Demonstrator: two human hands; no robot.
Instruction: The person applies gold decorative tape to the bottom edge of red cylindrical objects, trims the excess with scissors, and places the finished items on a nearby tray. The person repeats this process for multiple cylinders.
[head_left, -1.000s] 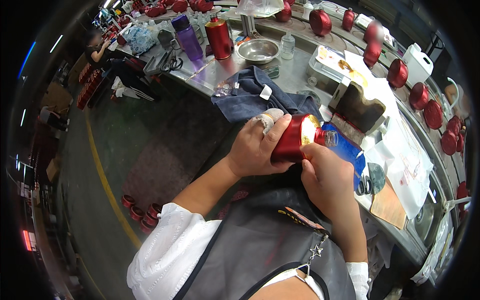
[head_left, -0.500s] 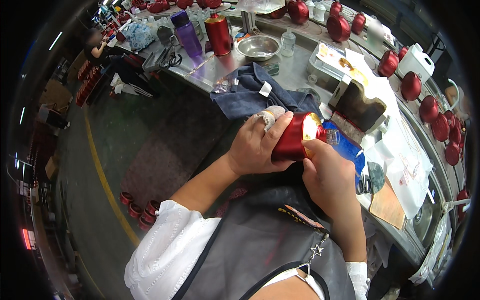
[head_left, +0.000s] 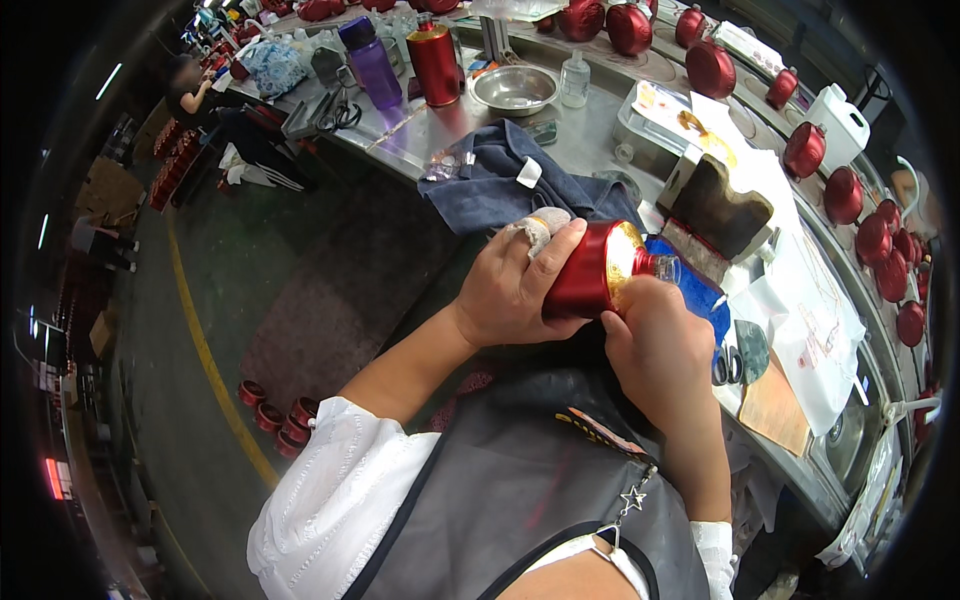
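A shiny red bottle (head_left: 583,278) with a gold patterned band (head_left: 626,252) and a clear glass neck (head_left: 664,268) lies tilted in front of my apron, its neck pointing right. My left hand (head_left: 513,285) is closed round the body from the left. Pale cloth (head_left: 545,232) is wrapped about one of its fingers. On the other side my right hand (head_left: 660,340), a little blurred, is closed with its fingers pressed against the gold band near the neck. Its fingertips are partly hidden, so anything small beneath them cannot be seen.
A dark blue cloth (head_left: 500,185), a steel bowl (head_left: 514,90), a purple bottle (head_left: 374,70) and another red bottle (head_left: 433,65) are on the metal bench. To the right are a dark-faced block (head_left: 722,210) and scissors (head_left: 728,366). Beyond, red bottles ride a conveyor (head_left: 745,105).
My right hand's fingers have shifted slightly on the gold band and drawn in more. The left hand and the bottle stay nearly still. Red bottles on the conveyor have moved along toward the near right.
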